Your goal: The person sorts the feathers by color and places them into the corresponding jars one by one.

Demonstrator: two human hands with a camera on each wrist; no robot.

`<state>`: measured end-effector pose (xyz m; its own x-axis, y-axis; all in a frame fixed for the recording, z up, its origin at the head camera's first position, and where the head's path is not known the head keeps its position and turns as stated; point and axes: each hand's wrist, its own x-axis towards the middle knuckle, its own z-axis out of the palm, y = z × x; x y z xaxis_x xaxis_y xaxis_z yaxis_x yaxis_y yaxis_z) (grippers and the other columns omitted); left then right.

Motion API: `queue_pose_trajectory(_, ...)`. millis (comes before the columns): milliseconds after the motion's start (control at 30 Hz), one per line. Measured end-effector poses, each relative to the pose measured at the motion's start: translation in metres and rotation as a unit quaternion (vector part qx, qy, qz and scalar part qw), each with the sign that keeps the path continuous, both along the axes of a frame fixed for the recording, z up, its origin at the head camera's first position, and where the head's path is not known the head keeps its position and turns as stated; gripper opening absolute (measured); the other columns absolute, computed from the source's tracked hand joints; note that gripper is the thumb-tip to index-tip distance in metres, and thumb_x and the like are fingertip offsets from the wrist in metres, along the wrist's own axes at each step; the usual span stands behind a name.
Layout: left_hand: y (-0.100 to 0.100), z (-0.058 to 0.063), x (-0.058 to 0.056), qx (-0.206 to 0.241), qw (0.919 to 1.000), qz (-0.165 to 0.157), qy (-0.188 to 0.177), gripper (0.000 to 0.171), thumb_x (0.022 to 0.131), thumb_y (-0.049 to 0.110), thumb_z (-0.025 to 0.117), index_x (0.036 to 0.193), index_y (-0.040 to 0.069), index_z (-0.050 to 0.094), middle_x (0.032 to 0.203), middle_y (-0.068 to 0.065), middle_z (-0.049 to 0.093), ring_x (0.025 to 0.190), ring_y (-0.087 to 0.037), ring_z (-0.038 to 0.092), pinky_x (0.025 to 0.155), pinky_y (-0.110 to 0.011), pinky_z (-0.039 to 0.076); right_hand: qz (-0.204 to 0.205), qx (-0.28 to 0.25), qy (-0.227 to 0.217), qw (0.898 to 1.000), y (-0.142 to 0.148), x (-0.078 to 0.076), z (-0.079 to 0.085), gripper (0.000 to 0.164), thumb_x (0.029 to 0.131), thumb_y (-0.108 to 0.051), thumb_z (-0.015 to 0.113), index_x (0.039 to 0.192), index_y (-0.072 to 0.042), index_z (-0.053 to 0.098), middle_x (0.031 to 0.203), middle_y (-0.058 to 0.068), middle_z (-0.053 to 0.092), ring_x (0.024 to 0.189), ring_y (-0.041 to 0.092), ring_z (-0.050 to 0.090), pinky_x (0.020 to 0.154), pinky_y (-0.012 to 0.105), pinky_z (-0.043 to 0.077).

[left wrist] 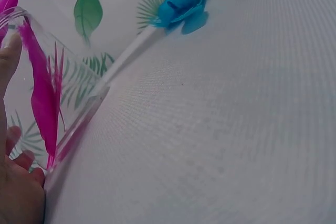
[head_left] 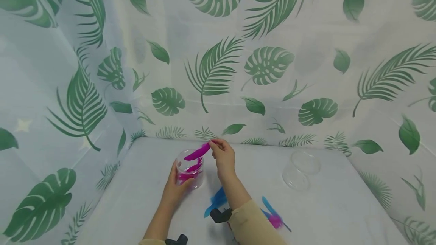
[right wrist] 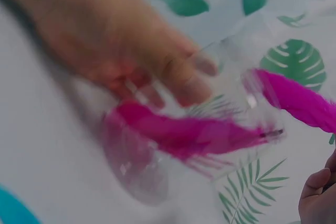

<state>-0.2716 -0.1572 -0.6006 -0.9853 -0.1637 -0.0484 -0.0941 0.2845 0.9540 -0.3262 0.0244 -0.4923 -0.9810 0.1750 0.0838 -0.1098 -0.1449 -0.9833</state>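
My left hand [head_left: 178, 188] grips a clear plastic jar [head_left: 196, 180] from its left side, thumb and fingers round the wall. Inside the jar lie magenta feathers [right wrist: 184, 135], seen through the wall in both wrist views. Over the jar's open mouth my right hand [head_left: 224, 158] pinches another magenta feather [head_left: 197, 152] by one end, between thumb and fingertips. The feather's free end points down and left, across the rim. In the right wrist view this held feather [right wrist: 299, 100] overlaps the jar's mouth, and only part of the right hand [right wrist: 319, 198] shows at the edge.
Blue feathers [head_left: 218, 198] lie on the white table beneath the right forearm. Farther right is a small group of blue feathers with a magenta tuft [head_left: 275, 220]. A second clear jar [head_left: 295, 177] and a clear round lid [head_left: 310, 162] stand at the right. Leaf-print curtains [head_left: 218, 124] enclose the table.
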Motion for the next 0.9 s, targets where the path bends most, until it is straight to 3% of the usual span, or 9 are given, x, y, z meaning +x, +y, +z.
queue_pose_trajectory(100, 0.002, 0.000, 0.000, -0.004, 1.0000, -0.001, 0.008, 0.109, 0.068, 0.070, 0.076, 0.154, 0.049, 0.013, 0.164, 0.001, 0.027, 0.151, -0.038, 0.021, 0.112, -0.069, 0.025, -0.006, 0.009, 0.009, 1.000, -0.002, 0.000, -0.003, 0.031, 0.089, -0.023, 0.075, 0.112, -0.004, 0.070, 0.084, -0.005, 0.069, 0.068, 0.010, 0.053, 0.065, 0.023, 0.046)
queue_pose_trajectory(233, 0.001, 0.000, -0.002, -0.011, 0.9995, -0.009, 0.027, 0.108, 0.069, 0.071, 0.074, 0.155, 0.048, 0.013, 0.163, 0.002, 0.028, 0.152, -0.036, 0.020, 0.113, -0.068, 0.024, 0.006, 0.086, 0.008, 0.996, -0.004, 0.002, -0.017, 0.027, 0.088, -0.029, 0.075, 0.107, -0.010, 0.072, 0.087, -0.002, 0.072, 0.077, 0.011, 0.058, 0.071, 0.027, 0.049)
queue_pose_trajectory(333, 0.001, -0.001, -0.003, -0.009, 0.9994, -0.014, 0.029, 0.109, 0.068, 0.073, 0.073, 0.155, 0.048, 0.013, 0.164, 0.004, 0.028, 0.153, -0.035, 0.019, 0.114, -0.067, 0.023, 0.009, 0.111, 0.006, 0.994, -0.006, 0.005, -0.030, 0.021, 0.089, -0.028, 0.074, 0.104, -0.014, 0.074, 0.090, 0.001, 0.074, 0.084, 0.013, 0.062, 0.075, 0.027, 0.051)
queue_pose_trajectory(500, 0.001, -0.001, -0.002, -0.006, 0.9995, -0.012, 0.028, 0.109, 0.068, 0.072, 0.074, 0.155, 0.047, 0.013, 0.164, 0.004, 0.027, 0.153, -0.035, 0.018, 0.114, -0.067, 0.022, 0.010, 0.114, 0.009, 0.993, -0.009, 0.009, -0.037, 0.016, 0.089, -0.026, 0.074, 0.104, -0.019, 0.074, 0.095, 0.002, 0.074, 0.089, 0.013, 0.064, 0.078, 0.027, 0.054)
queue_pose_trajectory(800, 0.001, -0.001, -0.001, -0.017, 0.9993, -0.005, 0.031, 0.108, 0.070, 0.072, 0.073, 0.156, 0.045, 0.013, 0.163, 0.003, 0.028, 0.152, -0.035, 0.019, 0.114, -0.066, 0.025, 0.025, 0.124, -0.001, 0.992, -0.009, 0.014, -0.042, 0.022, 0.092, -0.039, 0.069, 0.109, -0.026, 0.073, 0.104, -0.004, 0.074, 0.092, 0.015, 0.062, 0.079, 0.028, 0.054)
queue_pose_trajectory(900, 0.001, -0.001, -0.001, -0.020, 0.9993, -0.005, 0.031, 0.108, 0.070, 0.072, 0.073, 0.156, 0.045, 0.013, 0.163, 0.002, 0.028, 0.152, -0.037, 0.019, 0.113, -0.066, 0.026, 0.025, 0.121, 0.009, 0.992, -0.008, 0.013, -0.045, 0.024, 0.093, -0.042, 0.067, 0.109, -0.026, 0.074, 0.106, -0.004, 0.074, 0.094, 0.024, 0.063, 0.077, 0.030, 0.053)
